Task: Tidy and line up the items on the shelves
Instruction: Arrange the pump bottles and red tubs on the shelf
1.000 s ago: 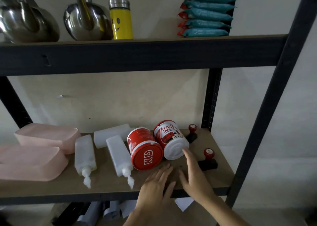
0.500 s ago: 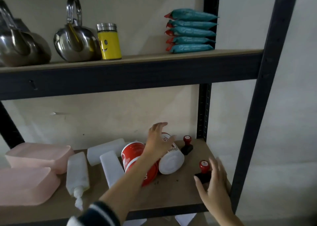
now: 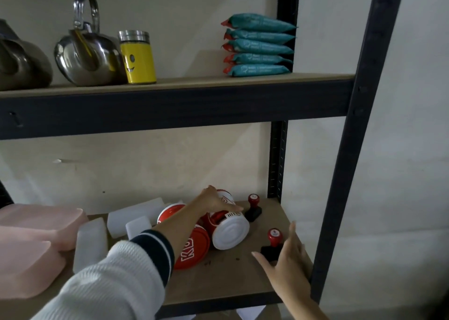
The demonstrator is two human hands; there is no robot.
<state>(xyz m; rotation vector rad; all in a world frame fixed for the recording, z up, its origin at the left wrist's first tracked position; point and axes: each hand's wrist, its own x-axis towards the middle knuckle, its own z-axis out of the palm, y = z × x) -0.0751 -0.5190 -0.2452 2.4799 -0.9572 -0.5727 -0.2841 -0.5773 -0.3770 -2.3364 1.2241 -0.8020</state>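
Note:
On the lower shelf (image 3: 228, 280) two red-and-white cans lie on their sides. My left hand (image 3: 215, 201) reaches in and closes over the top of the farther can (image 3: 230, 233), whose white end faces me. The nearer red can (image 3: 192, 249) lies under my forearm. My right hand (image 3: 288, 259) is spread open around the black base of a red-knobbed stamp (image 3: 274, 237) near the shelf's right front corner, thumb and fingers on either side and not closed on it. A second stamp (image 3: 254, 207) stands farther back by the rear post.
Several white squeeze bottles (image 3: 91, 242) lie flat left of the cans, beside two pink boxes (image 3: 41, 220). The upper shelf holds two steel kettles (image 3: 87, 54), a yellow smiley jar (image 3: 138, 57) and stacked teal packets (image 3: 257, 47). A black front post (image 3: 352, 149) stands right of my hand.
My left hand has come down onto the farther can. My right hand has moved closer around the near stamp. The view has shifted slightly upward.

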